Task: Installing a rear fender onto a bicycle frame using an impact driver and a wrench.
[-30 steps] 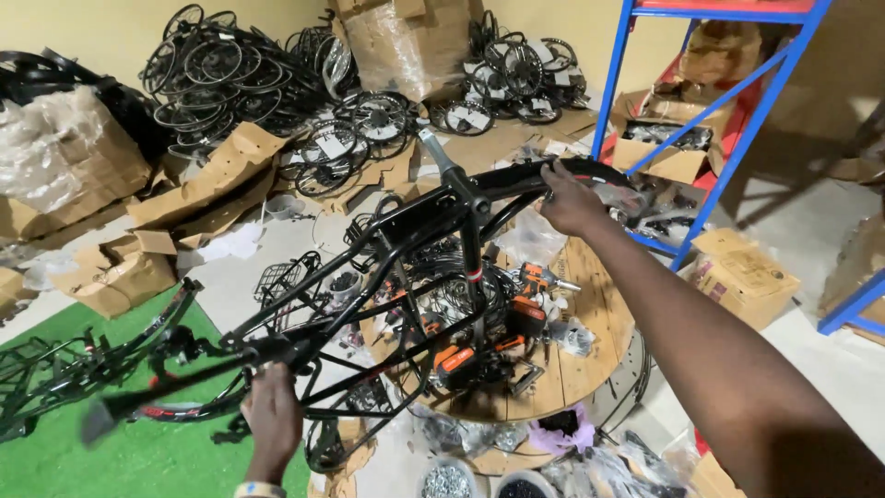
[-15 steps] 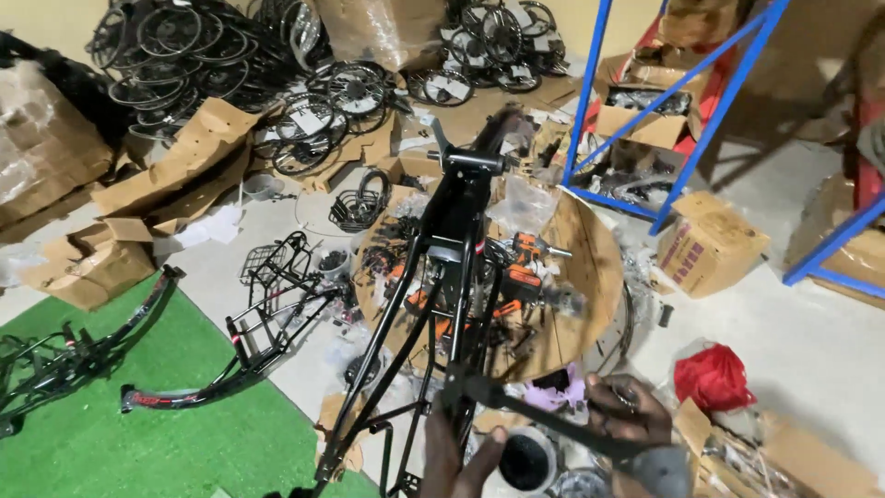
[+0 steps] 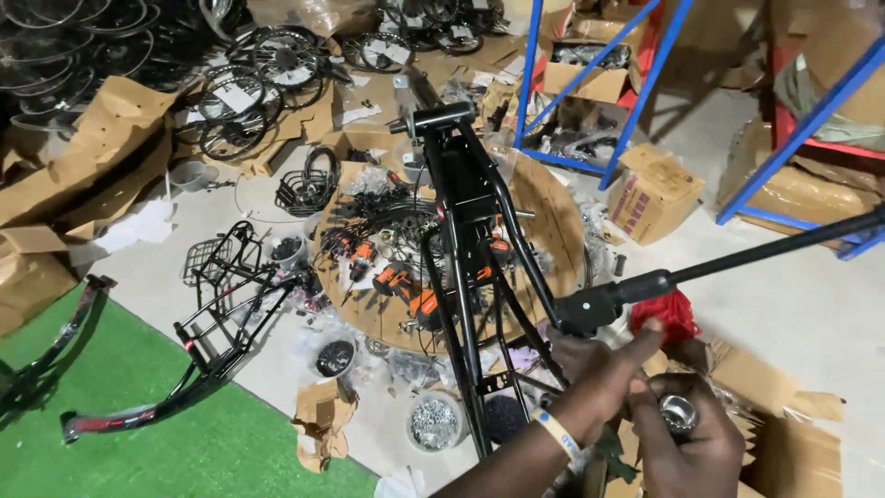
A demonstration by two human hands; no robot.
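Note:
A black bicycle frame (image 3: pixel 466 198) stands upright in front of me, and a long black rod (image 3: pixel 765 251) runs from its joint (image 3: pixel 590 309) off to the right. My left hand (image 3: pixel 599 369), with a wristband, grips the frame just below that joint. Lower right of it, my right hand (image 3: pixel 687 447) holds a small silver metal cup-shaped part (image 3: pixel 678 412). The two hands nearly touch.
Behind the frame is a round wooden spool table (image 3: pixel 553 217) with orange power drills (image 3: pixel 406 281). A tub of screws (image 3: pixel 433 424) and black carrier racks (image 3: pixel 226 304) lie on the floor beside green turf (image 3: pixel 138 443). Blue shelving (image 3: pixel 645 83), cardboard boxes (image 3: pixel 650 189), wheels (image 3: pixel 277 55) stand behind.
The frame has swung from lying across the spool table to standing upright before me. Both hands came down to its near end, and my right hand now holds a silver part.

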